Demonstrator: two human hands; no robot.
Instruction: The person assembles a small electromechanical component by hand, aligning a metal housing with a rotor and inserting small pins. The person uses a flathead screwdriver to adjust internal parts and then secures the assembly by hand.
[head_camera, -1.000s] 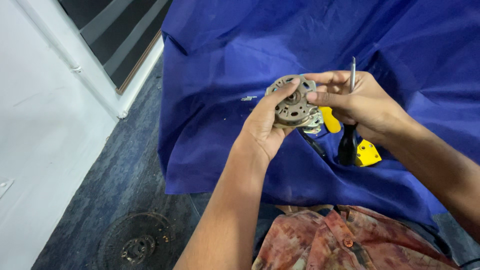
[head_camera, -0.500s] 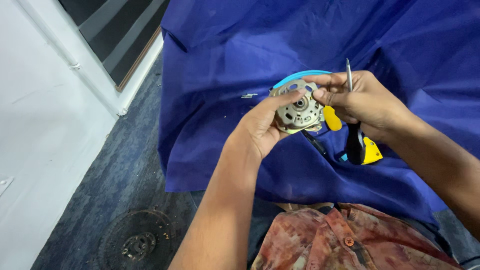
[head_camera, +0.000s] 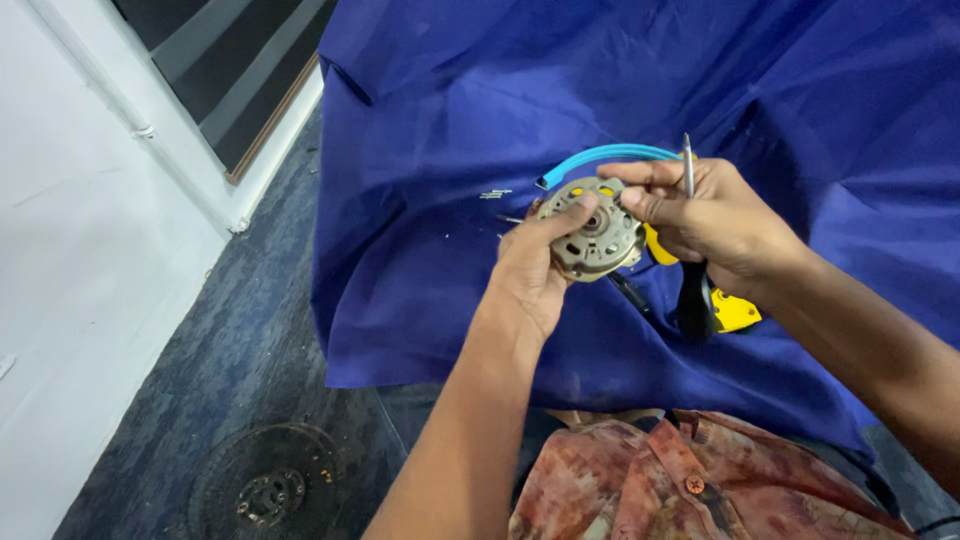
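Round grey motor housing (head_camera: 597, 237) at frame centre, gripped by left hand (head_camera: 532, 268) fingers; right hand (head_camera: 712, 222) pinching a screwdriver (head_camera: 692, 240) — some small screws (head_camera: 495, 195) already out, on the blue cloth (head_camera: 450, 120).

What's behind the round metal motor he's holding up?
Behind the round metal motor a curved blue tube arcs over the blue cloth, with a yellow part at the motor's right edge. The motor and right hand hide where the tube ends.
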